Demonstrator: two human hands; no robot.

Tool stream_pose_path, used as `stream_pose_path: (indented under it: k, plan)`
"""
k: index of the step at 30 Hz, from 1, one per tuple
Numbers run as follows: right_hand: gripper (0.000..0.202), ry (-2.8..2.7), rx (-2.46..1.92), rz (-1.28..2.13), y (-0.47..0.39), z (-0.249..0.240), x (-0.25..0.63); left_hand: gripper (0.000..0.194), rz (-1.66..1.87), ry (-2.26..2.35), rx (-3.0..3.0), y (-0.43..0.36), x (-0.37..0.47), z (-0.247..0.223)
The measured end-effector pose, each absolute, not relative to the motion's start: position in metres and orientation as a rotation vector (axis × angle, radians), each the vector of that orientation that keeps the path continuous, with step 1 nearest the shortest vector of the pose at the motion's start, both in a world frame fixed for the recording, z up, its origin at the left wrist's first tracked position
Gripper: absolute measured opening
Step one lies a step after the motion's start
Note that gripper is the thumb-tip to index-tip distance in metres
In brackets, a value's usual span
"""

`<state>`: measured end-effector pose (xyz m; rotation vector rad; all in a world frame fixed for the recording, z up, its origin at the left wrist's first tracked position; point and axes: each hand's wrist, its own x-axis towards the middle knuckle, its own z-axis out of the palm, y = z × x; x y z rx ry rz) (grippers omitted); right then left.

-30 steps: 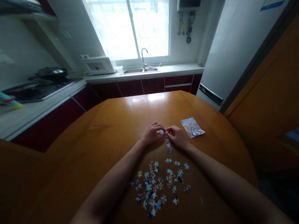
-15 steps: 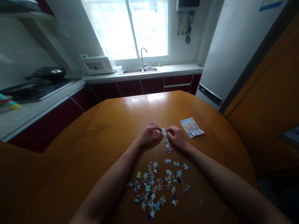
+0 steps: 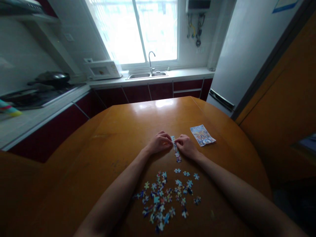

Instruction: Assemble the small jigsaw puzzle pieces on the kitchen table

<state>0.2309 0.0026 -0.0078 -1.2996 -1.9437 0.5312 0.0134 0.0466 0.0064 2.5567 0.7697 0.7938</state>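
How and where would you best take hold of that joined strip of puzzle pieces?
Probably by its two long edges near the far end, coming from both sides: the strip lies flat and narrow, running lengthwise away from the person, and the left hand and right hand flank it there.

From my end of the feed I see a bare left hand (image 3: 159,143) and a bare right hand (image 3: 187,146), both with slim wrists. The left forearm (image 3: 115,189) and right forearm (image 3: 234,184) are uncovered too, smooth in outline and broadening toward the near edge, where my view cuts them off. Fingernails are too small and dim for me to make out.
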Motion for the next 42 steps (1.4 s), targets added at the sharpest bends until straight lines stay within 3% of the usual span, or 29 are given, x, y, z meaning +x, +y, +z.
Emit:
stream_pose_path:
  k: [16, 26, 42]
  plan:
    - [0.015, -2.009, -1.332, 0.482, 0.002, -0.006, 0.231, 0.011, 0.707, 0.769, 2.614, 0.043, 0.014, 0.016]
    - [0.016, -1.999, -1.311, 0.494, 0.002, -0.006, 0.231, 0.022, 0.877, 0.897, 2.481, 0.048, 0.013, 0.01]
    - [0.018, -1.916, -1.263, 0.485, 0.002, -0.005, 0.229, 0.032, 0.79, 0.855, 2.537, 0.05, 0.014, 0.006]
